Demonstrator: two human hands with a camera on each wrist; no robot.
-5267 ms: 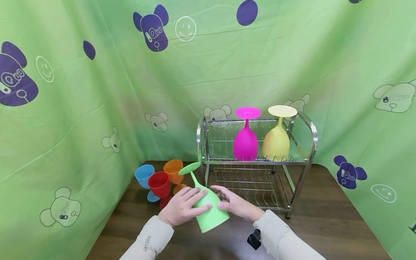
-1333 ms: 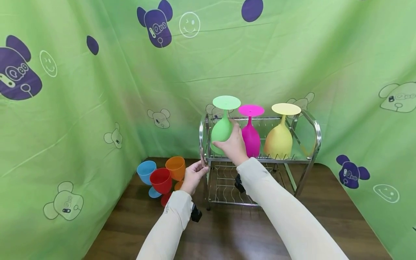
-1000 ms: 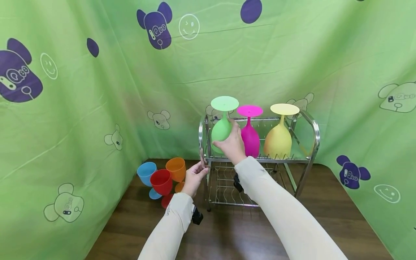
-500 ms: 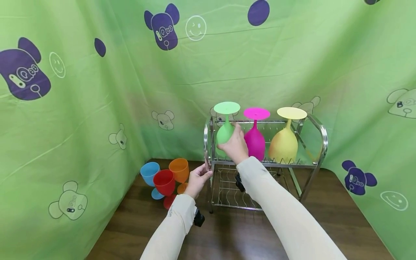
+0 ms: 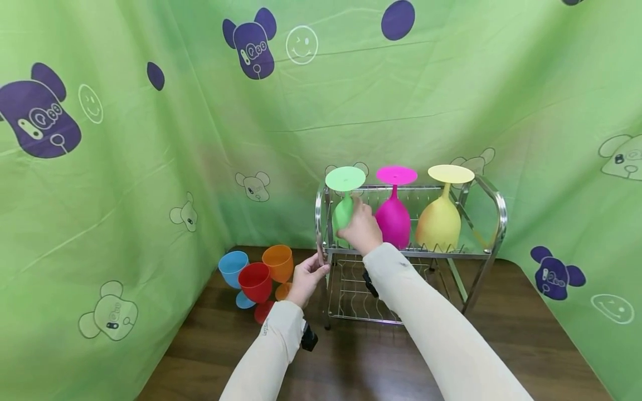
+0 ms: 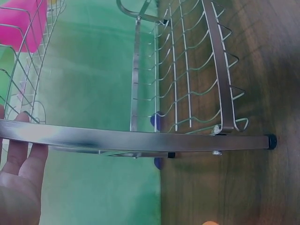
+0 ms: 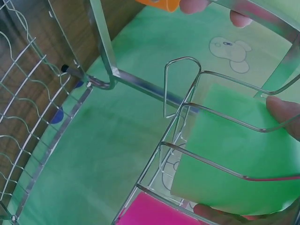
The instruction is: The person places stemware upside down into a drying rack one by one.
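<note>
In the head view, the right hand (image 5: 362, 225) was clasped round the green cup (image 5: 343, 214), which was upside down at the left end of the upper level of the rack (image 5: 421, 254); its foot had just sunk from slightly above that of the pink cup (image 5: 393, 223) to about level with it, so the lowering looked nearly done; beyond, the yellow cup (image 5: 438, 225) also stood inverted; the left hand (image 5: 307, 278), well below the other, gripped the left post (image 5: 318, 223), probably to steady it; the blue cup (image 5: 233, 270), red cup (image 5: 256, 283) and orange cup (image 5: 278, 264) stood upright on the table (image 5: 381, 362), so those three seemed left to do; in the left wrist view, the post crossed in front of the left fingers, the thumb mostly out of frame; in the right wrist view, the green bowl was behind the wires (image 7: 220, 115), right-hand fingertips on two sides of it; whether its rim rested on anything, I could not tell; left-hand fingertips showed at the bar along the top
</note>
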